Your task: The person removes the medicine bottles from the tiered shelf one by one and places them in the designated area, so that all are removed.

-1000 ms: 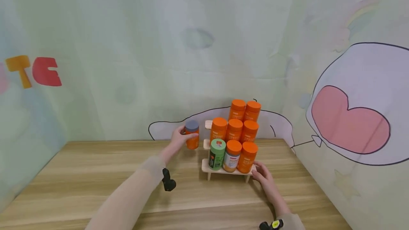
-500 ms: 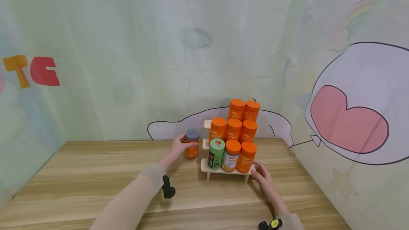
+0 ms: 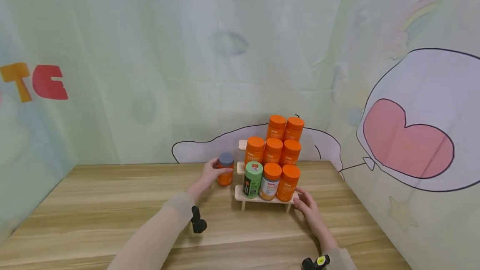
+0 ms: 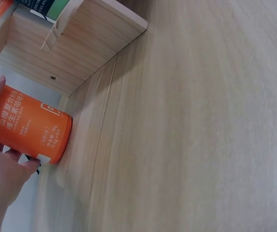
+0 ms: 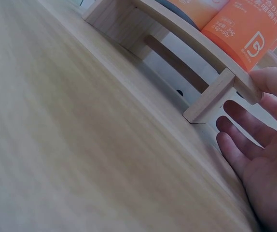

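Observation:
My left hand (image 3: 209,176) grips an orange supplement jar (image 3: 225,179) with a grey-blue lid, left of a tiered wooden rack (image 3: 239,195). The jar stands upright; in the left wrist view its base (image 4: 63,140) is right at the tabletop, with the thumb on one side and fingers on the other. At the rack's right end, my right hand (image 3: 309,209) holds the lowest shelf's corner between thumb and index finger, the other fingers loosely bent below. That lowest shelf carries a green jar (image 3: 252,180), a white-labelled jar (image 3: 269,184) with an orange lid and an orange jar (image 3: 288,184).
Three orange jars fill the middle tier (image 3: 273,151), and two stand on the top tier (image 3: 276,128) toward its right. The wood-grain table (image 3: 131,203) ends at a printed cloth backdrop (image 3: 150,74) behind the rack, with another side panel at the right.
My left hand has lowered the orange jar and drawn it slightly nearer, beside the rack; over the last half second it barely moves. My right hand stays at the rack's corner.

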Demonstrator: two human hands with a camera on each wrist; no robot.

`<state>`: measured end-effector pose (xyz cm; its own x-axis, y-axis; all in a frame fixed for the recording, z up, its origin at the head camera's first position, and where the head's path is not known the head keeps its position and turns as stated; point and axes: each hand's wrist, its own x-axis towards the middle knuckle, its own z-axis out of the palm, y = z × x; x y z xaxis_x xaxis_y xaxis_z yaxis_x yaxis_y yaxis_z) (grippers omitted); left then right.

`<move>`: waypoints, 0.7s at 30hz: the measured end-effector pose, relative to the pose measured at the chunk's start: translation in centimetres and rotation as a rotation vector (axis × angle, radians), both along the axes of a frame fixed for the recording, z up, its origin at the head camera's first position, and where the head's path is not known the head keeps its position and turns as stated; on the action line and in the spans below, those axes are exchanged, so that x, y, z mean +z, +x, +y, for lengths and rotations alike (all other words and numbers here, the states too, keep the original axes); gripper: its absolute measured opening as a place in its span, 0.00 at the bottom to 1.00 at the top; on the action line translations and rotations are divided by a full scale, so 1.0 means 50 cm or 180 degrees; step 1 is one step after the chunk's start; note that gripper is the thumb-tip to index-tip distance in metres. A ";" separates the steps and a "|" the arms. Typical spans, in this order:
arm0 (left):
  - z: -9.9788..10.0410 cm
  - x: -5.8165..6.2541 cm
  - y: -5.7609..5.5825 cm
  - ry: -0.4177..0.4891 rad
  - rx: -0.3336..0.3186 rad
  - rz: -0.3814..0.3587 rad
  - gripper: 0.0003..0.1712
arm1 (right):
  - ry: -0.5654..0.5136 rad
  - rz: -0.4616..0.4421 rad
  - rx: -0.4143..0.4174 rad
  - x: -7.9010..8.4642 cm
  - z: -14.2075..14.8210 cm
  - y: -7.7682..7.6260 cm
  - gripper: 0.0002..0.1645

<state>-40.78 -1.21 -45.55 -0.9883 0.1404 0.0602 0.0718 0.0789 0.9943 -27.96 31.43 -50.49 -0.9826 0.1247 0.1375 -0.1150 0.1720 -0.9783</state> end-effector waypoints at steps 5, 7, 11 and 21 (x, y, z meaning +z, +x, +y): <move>-0.002 -0.003 -0.003 0.0003 -0.0060 0.0000 0.38 | 0.0009 0.0018 0.0015 0.003 -0.002 0.003 0.27; -0.004 0.003 0.002 0.0005 -0.0096 -0.0024 0.39 | 0.0015 0.0033 0.0027 0.005 -0.003 0.006 0.27; -0.005 0.005 0.001 -0.0041 -0.0138 -0.0070 0.42 | 0.0010 0.0043 0.0022 0.008 -0.006 0.009 0.27; -0.024 0.023 0.002 0.0085 -0.0565 -0.0074 0.62 | 0.0071 0.0048 0.0019 0.006 -0.004 0.008 0.27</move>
<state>-40.70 -2.42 -44.40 -0.9493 0.3113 0.0437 0.0591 0.0405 0.9974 -27.55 31.23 -50.20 -0.9811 0.1155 0.1549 -0.1308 0.1932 -0.9724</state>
